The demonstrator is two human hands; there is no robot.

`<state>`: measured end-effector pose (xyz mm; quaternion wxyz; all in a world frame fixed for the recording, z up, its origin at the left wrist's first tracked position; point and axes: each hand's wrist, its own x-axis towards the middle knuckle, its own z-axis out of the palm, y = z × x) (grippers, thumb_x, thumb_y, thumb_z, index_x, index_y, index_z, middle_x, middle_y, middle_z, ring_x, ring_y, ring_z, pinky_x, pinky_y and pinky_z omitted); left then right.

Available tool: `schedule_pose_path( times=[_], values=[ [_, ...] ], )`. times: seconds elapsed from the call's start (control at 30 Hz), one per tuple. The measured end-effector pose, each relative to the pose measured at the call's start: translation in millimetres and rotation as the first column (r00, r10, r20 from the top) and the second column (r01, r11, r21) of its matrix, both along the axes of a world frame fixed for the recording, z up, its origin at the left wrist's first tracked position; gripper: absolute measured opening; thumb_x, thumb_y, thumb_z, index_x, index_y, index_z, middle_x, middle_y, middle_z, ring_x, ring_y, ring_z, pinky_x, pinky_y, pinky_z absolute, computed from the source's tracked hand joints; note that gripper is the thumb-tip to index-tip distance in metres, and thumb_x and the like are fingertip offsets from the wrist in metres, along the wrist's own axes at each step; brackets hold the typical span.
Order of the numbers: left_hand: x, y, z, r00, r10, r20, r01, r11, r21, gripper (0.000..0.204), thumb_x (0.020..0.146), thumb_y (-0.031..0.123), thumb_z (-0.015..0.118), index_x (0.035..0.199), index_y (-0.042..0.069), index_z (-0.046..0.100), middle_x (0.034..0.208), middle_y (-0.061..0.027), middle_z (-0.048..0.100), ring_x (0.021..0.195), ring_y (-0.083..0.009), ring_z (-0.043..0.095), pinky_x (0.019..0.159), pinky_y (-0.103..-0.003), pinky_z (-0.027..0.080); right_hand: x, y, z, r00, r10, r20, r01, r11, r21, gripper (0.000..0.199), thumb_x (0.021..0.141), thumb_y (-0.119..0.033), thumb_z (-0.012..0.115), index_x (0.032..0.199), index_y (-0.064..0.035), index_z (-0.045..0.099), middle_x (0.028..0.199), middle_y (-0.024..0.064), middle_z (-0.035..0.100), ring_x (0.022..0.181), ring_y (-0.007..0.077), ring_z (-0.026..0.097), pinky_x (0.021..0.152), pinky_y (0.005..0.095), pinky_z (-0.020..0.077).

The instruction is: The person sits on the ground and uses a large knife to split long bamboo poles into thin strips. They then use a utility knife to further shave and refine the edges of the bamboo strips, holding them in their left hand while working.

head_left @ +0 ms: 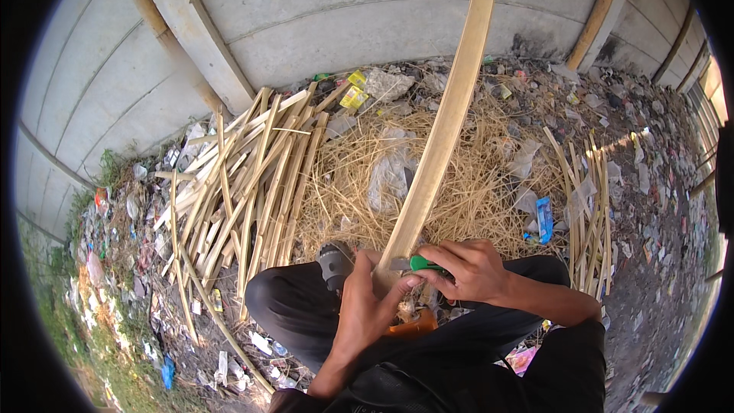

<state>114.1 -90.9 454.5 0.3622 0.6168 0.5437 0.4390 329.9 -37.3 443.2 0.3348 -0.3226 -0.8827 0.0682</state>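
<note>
A long, broad bamboo strip (pixel 440 130) slopes up and away from my lap, its far end in front of the concrete wall. My left hand (pixel 362 310) is closed around its near end, thumb toward the knife. In my right hand (pixel 475 271) is a utility knife with a green handle (pixel 420 263). Its blade lies across the strip near that end, close to my left thumb. Both hands are between my bent knees, just above an orange object (pixel 413 327) that my hands and legs partly hide.
Split bamboo strips (pixel 264 176) are heaped at the left, and a smaller bunch (pixel 595 222) lies at the right. Thin shavings (pixel 344 183) cover the ground ahead, with a blue wrapper (pixel 544 220) and scattered litter. A concrete wall (pixel 344 11) with posts stands behind.
</note>
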Motion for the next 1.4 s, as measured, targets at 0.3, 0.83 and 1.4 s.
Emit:
schedule_pose_path(
  times=[0.3, 0.83, 1.4],
  values=[
    [-6.8, -10.1, -3.1, 1.000, 0.013, 0.007, -0.012, 0.992, -0.129, 0.042, 0.092, 0.020, 0.087, 0.109, 0.000, 0.054, 0.079, -0.0072, 0.064, 0.066, -0.0136, 0.058, 0.059, -0.030, 0.046, 15.4, 18.7, 18.4, 0.993, -0.104, -0.048, 0.103, 0.994, -0.025, 0.031, 0.096, -0.030, 0.079, 0.113, -0.0057, 0.072, 0.089, 0.0073, 0.075, 0.066, 0.0231, 0.073, 0.057, 0.0331, 0.0575],
    [-38.6, -41.5, -13.8, 0.988, -0.137, 0.072, 0.152, 0.946, -0.285, 0.036, 0.095, 0.020, 0.084, 0.104, 0.003, 0.053, 0.081, -0.0054, 0.066, 0.071, -0.0099, 0.064, 0.061, -0.028, 0.049, 90.6, 64.2, 22.3, 0.753, -0.535, -0.383, 0.376, 0.828, -0.416, 0.029, 0.108, -0.027, 0.064, 0.114, 0.0005, 0.071, 0.069, -0.0038, 0.048, 0.061, 0.0055, 0.039, 0.055, 0.0269, 0.0304],
    [-6.0, 2.3, 8.6, 0.998, -0.059, 0.020, 0.061, 0.994, -0.092, 0.054, 0.080, 0.025, 0.097, 0.105, 0.001, 0.056, 0.085, -0.0077, 0.067, 0.078, -0.0124, 0.062, 0.069, -0.032, 0.051, 17.5, 9.5, 1.5, 0.998, 0.059, -0.009, -0.060, 0.996, -0.073, 0.033, 0.093, -0.031, 0.082, 0.112, -0.0063, 0.071, 0.089, 0.0072, 0.075, 0.068, 0.0227, 0.074, 0.058, 0.0332, 0.0582]
  ],
)
